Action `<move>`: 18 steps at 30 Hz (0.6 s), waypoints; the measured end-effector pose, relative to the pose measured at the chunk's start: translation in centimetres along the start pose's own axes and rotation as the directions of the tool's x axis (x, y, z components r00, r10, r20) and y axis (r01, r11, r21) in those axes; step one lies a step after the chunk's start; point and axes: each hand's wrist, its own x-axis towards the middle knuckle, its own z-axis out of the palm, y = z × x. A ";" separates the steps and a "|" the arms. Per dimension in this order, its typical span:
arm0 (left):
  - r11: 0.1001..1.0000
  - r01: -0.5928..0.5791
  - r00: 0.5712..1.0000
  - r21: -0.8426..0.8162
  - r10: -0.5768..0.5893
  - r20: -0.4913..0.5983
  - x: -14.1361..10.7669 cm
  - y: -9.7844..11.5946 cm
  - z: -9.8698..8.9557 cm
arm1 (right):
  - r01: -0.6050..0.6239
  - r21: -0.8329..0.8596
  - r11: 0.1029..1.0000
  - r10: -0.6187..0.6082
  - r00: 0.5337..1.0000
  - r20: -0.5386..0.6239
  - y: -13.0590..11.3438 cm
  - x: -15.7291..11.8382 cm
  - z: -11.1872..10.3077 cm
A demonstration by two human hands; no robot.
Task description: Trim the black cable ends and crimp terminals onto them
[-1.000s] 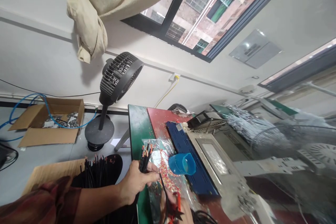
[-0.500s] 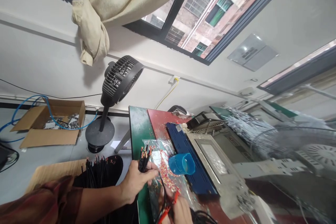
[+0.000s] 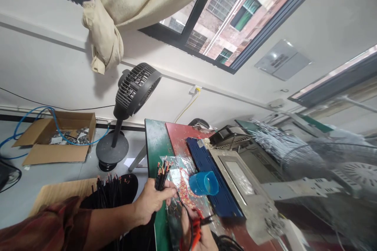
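Observation:
My left hand [image 3: 153, 200] is closed around a bundle of black cables [image 3: 160, 180]. Stripped orange and reddish wire ends stick up from the top of the bundle. Between its thumb and fingers runs one more black cable [image 3: 184, 205], which leads down to the other hand. At the bottom edge of the view, my right hand [image 3: 206, 240] is closed on red-handled pliers [image 3: 196, 225], whose dark jaws point right. Its thumb and fingers also touch the single cable. Below both hands lies a clear plastic sheet [image 3: 173, 161] strewn with small red and yellow bits [image 3: 185, 192].
A blue cup [image 3: 203, 183] lies on its side by a blue panel [image 3: 226, 200] and a beige machine [image 3: 250, 196]. More black cables [image 3: 108, 194] stand left of the table. A dark fan [image 3: 132, 90] and a cardboard box [image 3: 59, 153] are on the floor.
The pliers have turned in my right hand, so their jaws now show, pointing right. My left hand keeps the cable bundle in nearly the same place.

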 end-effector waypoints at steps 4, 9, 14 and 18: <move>0.991 -0.099 0.990 0.089 0.107 -0.088 0.0 -1.0 0.0 | 0.034 -0.058 0.998 -0.036 0.999 -0.041 -0.1 0.3 -0.2; 0.952 -0.176 0.972 0.252 0.209 -0.110 0.1 -1.8 -0.2 | 0.176 -0.075 0.982 -0.180 0.982 -0.052 -0.8 1.2 -0.5; 0.925 -0.229 0.958 0.304 0.269 -0.099 0.5 -2.2 -0.5 | 0.211 -0.079 0.974 -0.210 0.978 0.014 -1.0 1.4 -0.7; 0.930 -0.215 0.961 0.298 0.256 -0.107 0.6 -2.4 -0.5 | 0.226 -0.058 0.973 -0.223 0.974 0.044 -1.0 1.0 -0.7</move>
